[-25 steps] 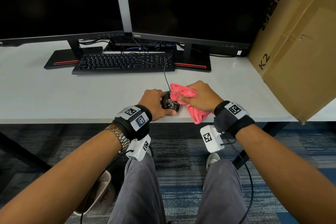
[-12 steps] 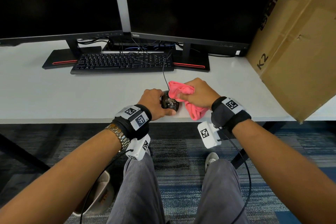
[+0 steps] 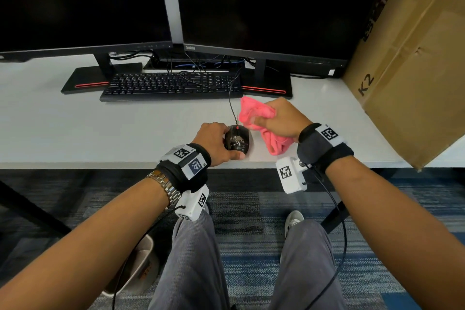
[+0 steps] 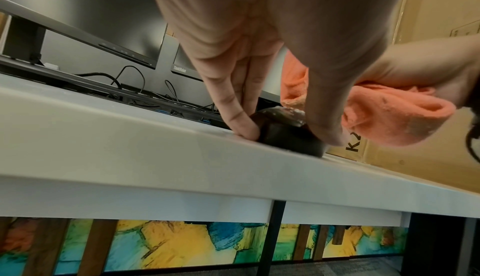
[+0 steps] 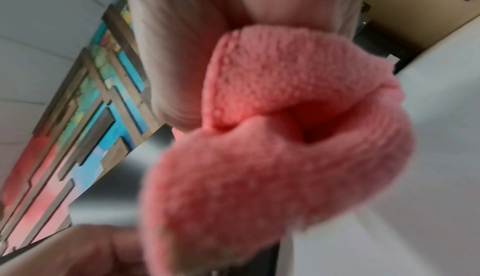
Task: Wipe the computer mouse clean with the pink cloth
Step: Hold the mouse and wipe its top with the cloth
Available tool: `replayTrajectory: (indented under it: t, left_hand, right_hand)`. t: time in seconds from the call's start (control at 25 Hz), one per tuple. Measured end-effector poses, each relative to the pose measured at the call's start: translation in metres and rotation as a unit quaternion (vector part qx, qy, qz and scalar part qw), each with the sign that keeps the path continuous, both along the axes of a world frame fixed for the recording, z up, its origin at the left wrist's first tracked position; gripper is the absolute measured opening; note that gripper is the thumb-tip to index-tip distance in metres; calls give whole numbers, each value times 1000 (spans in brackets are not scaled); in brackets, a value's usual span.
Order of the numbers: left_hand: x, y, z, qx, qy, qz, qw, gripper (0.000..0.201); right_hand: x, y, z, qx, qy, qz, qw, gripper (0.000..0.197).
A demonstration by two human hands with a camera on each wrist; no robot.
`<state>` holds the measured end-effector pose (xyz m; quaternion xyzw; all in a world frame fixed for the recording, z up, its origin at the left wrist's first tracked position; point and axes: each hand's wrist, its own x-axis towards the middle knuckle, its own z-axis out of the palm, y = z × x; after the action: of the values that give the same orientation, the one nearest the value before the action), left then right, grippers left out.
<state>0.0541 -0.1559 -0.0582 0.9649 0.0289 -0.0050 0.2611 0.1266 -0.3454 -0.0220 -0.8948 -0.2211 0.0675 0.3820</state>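
Black computer mouse (image 3: 237, 140) sits near the desk (image 3: 100, 133) front edge, long axis fore-aft, left hand (image 3: 214, 142) fingers pinching its sides; just right and slightly beyond, right hand (image 3: 279, 118) fingers bunch the pink cloth (image 3: 254, 113), apart from it.

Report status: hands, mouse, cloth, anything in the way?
Left hand grips the mouse at the desk edge. Right hand holds the pink cloth bunched, beside the mouse's far right. White smears show on top. Nothing blocking.
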Motion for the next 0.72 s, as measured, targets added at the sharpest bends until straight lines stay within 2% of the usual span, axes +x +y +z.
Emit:
replayTrajectory:
  t: [0.16,0.28,0.4,0.56,0.72]
  left_hand:
    - [0,-2,0,8,-4,-8,1000,66]
    - [1,-3,1,16,-7,-10,1000,64]
    - [2,-3,1,26,-8,-8,1000,64]
    - [2,-3,-1,38,-12,-3,999,67]
    - [1,-4,0,24,-8,-4,1000,65]
  right_hand:
    - [0,7,-10,-33,22,20,999,22]
    - [-8,5,-15,-43,5,30,999,24]
    - [-12,2,-7,-88,-23,79,993,24]
    - [8,-1,1,-23,-4,25,999,23]
    - [14,12,2,-71,24,42,996,21]
